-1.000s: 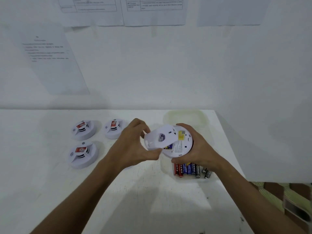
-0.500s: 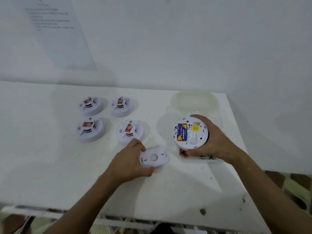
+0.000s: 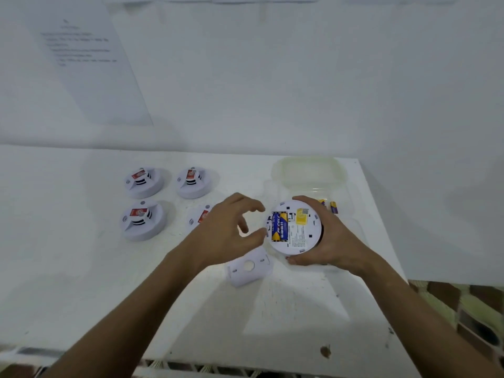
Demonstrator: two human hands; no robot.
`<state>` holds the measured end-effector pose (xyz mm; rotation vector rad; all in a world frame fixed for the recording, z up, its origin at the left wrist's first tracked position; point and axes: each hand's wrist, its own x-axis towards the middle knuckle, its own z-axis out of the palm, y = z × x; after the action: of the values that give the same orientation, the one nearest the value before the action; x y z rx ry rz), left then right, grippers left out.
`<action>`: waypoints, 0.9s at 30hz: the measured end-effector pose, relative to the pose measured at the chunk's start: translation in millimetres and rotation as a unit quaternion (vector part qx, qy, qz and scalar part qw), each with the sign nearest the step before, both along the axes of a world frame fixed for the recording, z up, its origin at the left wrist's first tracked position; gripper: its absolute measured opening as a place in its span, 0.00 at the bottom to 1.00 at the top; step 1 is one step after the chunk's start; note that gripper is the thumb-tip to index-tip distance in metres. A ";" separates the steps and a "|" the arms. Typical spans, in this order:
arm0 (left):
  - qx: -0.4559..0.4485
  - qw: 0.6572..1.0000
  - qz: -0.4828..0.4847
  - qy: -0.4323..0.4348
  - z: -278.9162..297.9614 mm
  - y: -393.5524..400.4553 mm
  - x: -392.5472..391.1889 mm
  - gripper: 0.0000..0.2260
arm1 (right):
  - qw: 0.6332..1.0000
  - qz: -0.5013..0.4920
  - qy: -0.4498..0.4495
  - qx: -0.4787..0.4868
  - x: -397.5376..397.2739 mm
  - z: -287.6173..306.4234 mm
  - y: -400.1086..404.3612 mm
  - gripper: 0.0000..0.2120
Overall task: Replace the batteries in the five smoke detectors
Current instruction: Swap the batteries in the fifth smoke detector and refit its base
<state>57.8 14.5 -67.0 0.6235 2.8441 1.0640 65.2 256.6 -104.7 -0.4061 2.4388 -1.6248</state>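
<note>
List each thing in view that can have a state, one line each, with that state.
Held detector: back up, cover off, two batteries seated.
Back cover: flat on table.
Three far detectors: face up.
Fourth detector: partly hidden.
Left hand: empty.
Right hand: grips held detector.
Container: open.

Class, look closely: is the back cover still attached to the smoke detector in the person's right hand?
No: the back cover lies on the table.

Five smoke detectors; one detached cover plate; one clear container; two hands
</note>
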 end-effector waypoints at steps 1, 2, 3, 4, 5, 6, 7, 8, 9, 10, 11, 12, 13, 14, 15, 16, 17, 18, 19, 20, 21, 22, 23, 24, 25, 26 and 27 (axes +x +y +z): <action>0.000 1.000 -0.021 -0.006 7.2 5.1 -3.2 0.18 | 1.000 0.000 0.003 -0.001 -0.6 0.8 -1.1 0.49; -0.005 0.999 -0.040 -0.012 12.6 9.1 -6.7 0.19 | 1.000 -0.001 0.005 -0.005 -1.0 2.0 -1.9 0.49; -0.013 0.998 -0.055 -0.016 16.7 12.6 -10.5 0.19 | 1.000 -0.003 0.006 -0.012 -1.5 2.9 -2.1 0.49; -0.022 0.998 -0.064 -0.020 19.4 15.1 -14.3 0.19 | 1.000 -0.005 0.007 -0.018 -1.8 4.3 -2.5 0.49; -0.031 0.997 -0.069 -0.025 21.3 17.3 -17.9 0.20 | 1.000 -0.008 0.010 -0.022 -2.4 5.4 -2.5 0.49; -0.038 0.996 -0.073 -0.028 22.8 18.9 -21.0 0.21 | 1.000 -0.009 0.012 -0.023 -2.8 6.3 -2.4 0.49; -0.044 0.996 -0.076 -0.030 23.8 20.2 -23.6 0.22 | 1.000 -0.012 0.015 -0.022 -4.0 6.5 -2.3 0.49; -0.049 0.995 -0.078 -0.032 24.6 21.1 -25.9 0.23 | 1.000 -0.015 0.017 -0.018 -4.8 6.7 -2.2 0.48; -0.053 0.995 -0.080 -0.034 25.2 21.9 -27.6 0.24 | 1.000 -0.018 0.020 -0.015 -6.1 6.6 -1.8 0.48; -0.058 0.994 -0.083 -0.036 25.8 22.8 -28.9 0.24 | 0.999 -0.020 0.024 -0.012 -7.1 6.3 -1.2 0.48; -0.062 0.994 -0.084 -0.037 26.4 23.9 -30.2 0.25 | 0.999 -0.022 0.028 -0.010 -8.1 5.9 -0.6 0.48; -0.068 0.993 -0.085 -0.037 26.9 24.9 -31.2 0.25 | 0.999 -0.023 0.029 -0.009 -8.7 6.1 0.3 0.48; -0.073 0.993 -0.086 -0.036 27.2 26.3 -32.4 0.26 | 0.999 -0.023 0.030 -0.010 -9.3 6.2 1.0 0.48; -0.078 0.993 -0.087 -0.035 27.1 27.5 -33.8 0.26 | 0.999 -0.022 0.031 -0.009 -9.7 6.2 1.8 0.48; -0.082 0.992 -0.088 -0.036 27.0 28.6 -35.4 0.27 | 0.999 -0.021 0.033 -0.007 -10.3 5.9 2.0 0.48; -0.089 0.991 -0.090 -0.039 27.2 29.6 -36.7 0.27 | 0.999 -0.020 0.035 -0.006 -10.5 5.6 1.7 0.48; -0.100 0.990 -0.094 -0.040 27.6 31.2 -38.1 0.27 | 0.999 -0.022 0.036 -0.005 -11.1 4.7 1.3 0.47; -0.120 0.987 -0.101 -0.038 28.3 32.9 -38.8 0.28 | 0.999 -0.023 0.037 -0.005 -11.4 4.5 0.3 0.46; -0.147 0.983 -0.109 -0.031 28.8 34.8 -39.4 0.28 | 0.999 -0.025 0.038 -0.003 -11.8 4.5 -0.8 0.45; -0.178 0.977 -0.118 -0.021 29.2 36.7 -39.6 0.28 | 0.999 -0.027 0.041 0.000 -11.8 5.0 -2.1 0.44; -0.207 0.970 -0.127 -0.008 29.2 38.6 -40.0 0.28 | 0.999 -0.029 0.044 0.002 -12.0 4.9 -2.8 0.44; -0.229 0.964 -0.135 0.004 28.8 39.8 -40.3 0.27 | 0.999 -0.029 0.046 0.003 -12.3 5.0 -2.8 0.43; -0.247 0.958 -0.143 0.015 28.0 40.9 -40.9 0.26 | 0.998 -0.028 0.048 0.004 -13.2 4.4 -2.2 0.43; -0.260 0.954 -0.150 0.022 27.3 41.1 -41.0 0.26 | 0.998 -0.027 0.048 0.005 -13.8 4.1 -1.4 0.43; -0.269 0.950 -0.157 0.026 26.8 41.2 -40.9 0.26 | 0.998 -0.024 0.049 0.008 -14.7 4.1 -0.7 0.43; -0.278 0.947 -0.162 0.029 26.4 41.3 -40.4 0.25 | 0.999 -0.022 0.049 0.010 -15.2 4.3 -0.1 0.43; -0.286 0.944 -0.165 0.031 26.3 41.6 -40.2 0.26 | 0.999 -0.020 0.049 0.012 -16.3 4.6 0.4 0.44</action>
<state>17.6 56.1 -40.7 1.0174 2.7434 0.1532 48.9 257.1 -100.1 -0.4460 2.5512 -1.6268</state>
